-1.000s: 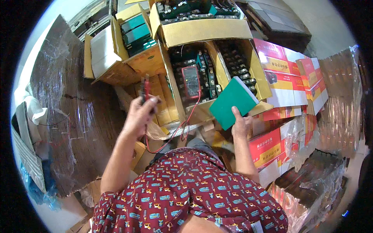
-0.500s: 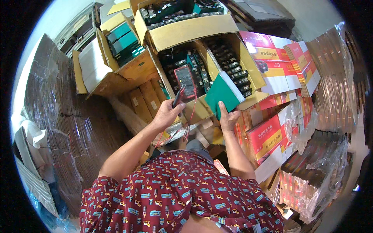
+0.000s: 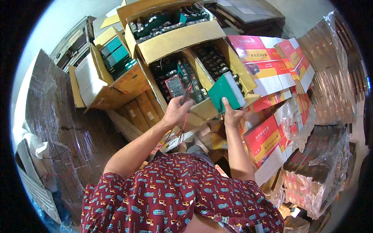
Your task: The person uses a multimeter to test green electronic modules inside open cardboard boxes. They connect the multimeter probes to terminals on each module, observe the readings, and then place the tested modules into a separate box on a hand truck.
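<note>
My left hand (image 3: 176,112) is closed around dark multimeter probes (image 3: 188,91), their tips pointing up and away from me. Thin red and dark leads (image 3: 184,126) hang below that hand. Just beyond it, a red-framed multimeter (image 3: 174,86) rests on dark cells with metal terminals inside an open cardboard box (image 3: 196,113). My right hand (image 3: 232,116) grips a flat green battery cell (image 3: 222,93) with a pale side, thumb on its green face. The cell is tilted over the box's near right edge and hides part of the cells behind it.
A second open carton (image 3: 182,42) of cells stands behind. At the left, another carton (image 3: 93,87) holds green cells. Red, yellow and white printed cardboard (image 3: 264,134) is stacked at the right, near plastic-wrapped flattened cardboard (image 3: 314,171). More wrapped cardboard (image 3: 70,116) stands far left.
The probes have moved right, closer to the green cell, and now lean right. The cell has turned slightly in my right hand's grip. The whole view has shifted a little.
</note>
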### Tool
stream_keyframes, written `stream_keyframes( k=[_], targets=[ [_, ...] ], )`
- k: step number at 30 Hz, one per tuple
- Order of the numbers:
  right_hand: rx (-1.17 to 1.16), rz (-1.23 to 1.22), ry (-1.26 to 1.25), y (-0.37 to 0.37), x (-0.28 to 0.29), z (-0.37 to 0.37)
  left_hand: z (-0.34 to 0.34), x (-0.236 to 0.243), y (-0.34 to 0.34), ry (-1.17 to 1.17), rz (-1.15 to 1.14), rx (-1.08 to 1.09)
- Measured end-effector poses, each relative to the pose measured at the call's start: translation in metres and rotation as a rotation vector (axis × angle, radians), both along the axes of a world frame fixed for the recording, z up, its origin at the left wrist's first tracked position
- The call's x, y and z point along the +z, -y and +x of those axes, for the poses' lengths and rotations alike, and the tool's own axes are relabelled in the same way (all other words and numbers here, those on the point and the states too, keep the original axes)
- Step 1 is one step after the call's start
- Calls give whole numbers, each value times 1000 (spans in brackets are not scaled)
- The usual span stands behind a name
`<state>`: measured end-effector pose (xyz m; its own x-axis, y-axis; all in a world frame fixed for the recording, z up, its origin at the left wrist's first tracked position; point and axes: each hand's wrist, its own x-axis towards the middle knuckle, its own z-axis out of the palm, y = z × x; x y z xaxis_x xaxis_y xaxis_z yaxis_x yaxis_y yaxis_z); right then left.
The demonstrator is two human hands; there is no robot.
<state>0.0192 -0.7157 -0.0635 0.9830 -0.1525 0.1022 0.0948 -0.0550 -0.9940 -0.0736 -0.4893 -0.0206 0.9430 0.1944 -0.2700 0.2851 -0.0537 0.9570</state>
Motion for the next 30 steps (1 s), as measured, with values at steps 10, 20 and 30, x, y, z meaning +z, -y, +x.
stream_keyframes(
  k=[10, 20, 30],
  targets=[
    [73, -21, -33, 8, -19, 14, -7, -31, 0, 37, -21, 70],
    [69, 1040, -350, 3, 58, -29, -10, 15, 22, 246, -208, 89],
    [463, 1349, -794, -18, 5, -81, -44, 75, -38, 168, -15, 144]
  ],
)
